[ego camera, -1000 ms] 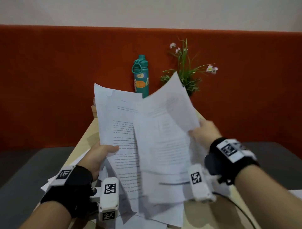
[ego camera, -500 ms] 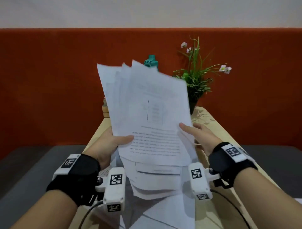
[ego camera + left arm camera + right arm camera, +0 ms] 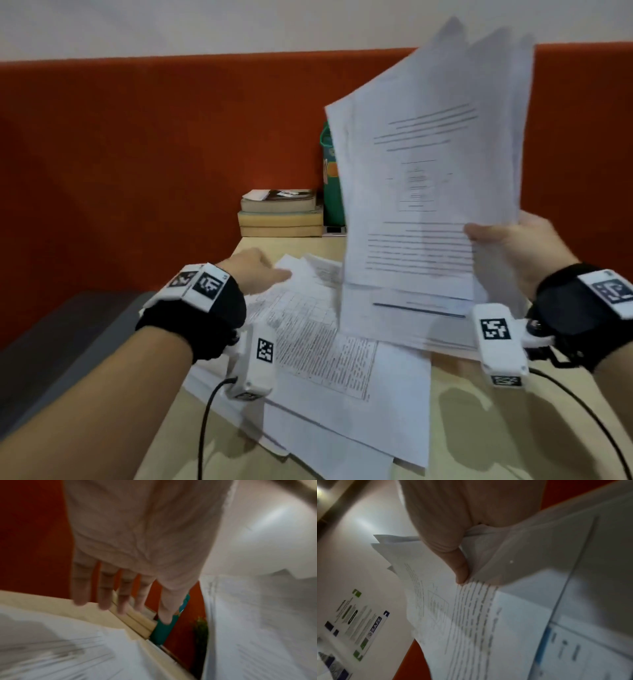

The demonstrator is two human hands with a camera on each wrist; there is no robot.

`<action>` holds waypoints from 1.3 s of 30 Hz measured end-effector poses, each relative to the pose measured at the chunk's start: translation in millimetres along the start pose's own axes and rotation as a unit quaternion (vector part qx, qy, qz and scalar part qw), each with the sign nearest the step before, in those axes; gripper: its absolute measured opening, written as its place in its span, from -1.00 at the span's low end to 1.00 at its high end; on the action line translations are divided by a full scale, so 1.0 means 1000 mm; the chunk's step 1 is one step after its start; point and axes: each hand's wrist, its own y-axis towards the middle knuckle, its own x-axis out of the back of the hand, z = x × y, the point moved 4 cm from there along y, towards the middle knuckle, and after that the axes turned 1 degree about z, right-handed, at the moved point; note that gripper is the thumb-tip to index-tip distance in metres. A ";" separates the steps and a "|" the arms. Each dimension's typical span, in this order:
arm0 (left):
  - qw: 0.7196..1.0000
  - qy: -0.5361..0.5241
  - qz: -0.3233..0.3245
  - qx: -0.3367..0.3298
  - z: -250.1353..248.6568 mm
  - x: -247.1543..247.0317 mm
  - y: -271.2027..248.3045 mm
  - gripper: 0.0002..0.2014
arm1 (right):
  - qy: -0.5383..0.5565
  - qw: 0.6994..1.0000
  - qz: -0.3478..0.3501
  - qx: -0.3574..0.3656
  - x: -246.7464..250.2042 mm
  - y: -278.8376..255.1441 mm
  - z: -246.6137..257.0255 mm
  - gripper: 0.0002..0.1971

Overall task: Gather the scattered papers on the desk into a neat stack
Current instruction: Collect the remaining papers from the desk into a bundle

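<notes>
Papers, white printed sheets [image 3: 322, 349], lie fanned across the pale wooden surface [image 3: 479, 428]. Right hand [image 3: 513, 246] pinches an upright sheaf [image 3: 421, 205]; left hand [image 3: 253, 270], fingers [image 3: 104, 601] straight, reaches for the sheets. Best slide them together, then add the sheaf. Only the right wrist view shows the pinching thumb.

White printed paper sheets [image 3: 424, 212] carry grey text lines. The pale wooden tabletop [image 3: 513, 428] meets an orange-red fabric backrest [image 3: 137, 154]. A teal bottle [image 3: 330, 202] stands beside cream-edged stacked books [image 3: 279, 216].
</notes>
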 end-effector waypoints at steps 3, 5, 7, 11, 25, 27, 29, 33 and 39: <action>0.982 0.160 0.077 0.062 0.017 -0.026 -0.009 -0.19 | -0.003 0.999 -0.033 -0.009 0.015 0.004 -0.009 -0.55; 0.975 0.204 0.053 0.068 0.019 -0.034 -0.019 -0.17 | -0.003 0.999 -0.035 -0.011 0.021 0.005 -0.013 -0.58; 0.971 0.225 0.015 0.075 0.020 -0.034 -0.025 -0.18 | -0.002 0.999 -0.038 -0.011 0.025 0.004 -0.016 -0.62; 0.974 0.208 -0.007 0.094 0.034 -0.029 -0.017 -0.15 | 0.001 0.999 -0.036 -0.008 0.030 0.002 -0.019 -0.66; 0.948 0.148 -0.252 -0.126 -0.021 0.070 0.017 -0.71 | 0.013 0.998 -0.053 0.005 0.042 0.014 -0.022 -0.63; 0.931 0.223 -0.248 -0.148 -0.050 0.072 0.028 -0.70 | 0.014 0.998 -0.055 0.016 0.045 0.016 -0.022 -0.61; 0.922 0.284 -0.207 -0.162 -0.072 0.060 0.042 -0.71 | 0.009 0.999 -0.048 0.017 0.051 0.018 -0.026 -0.62; 0.909 0.357 -0.139 -0.163 -0.090 0.035 0.069 -0.71 | -0.001 0.999 -0.037 -0.006 0.074 0.030 -0.035 -0.58; 0.919 0.356 -0.067 -0.158 -0.086 -0.020 0.095 -0.75 | 0.010 0.998 -0.053 -0.037 0.116 0.058 -0.056 -0.04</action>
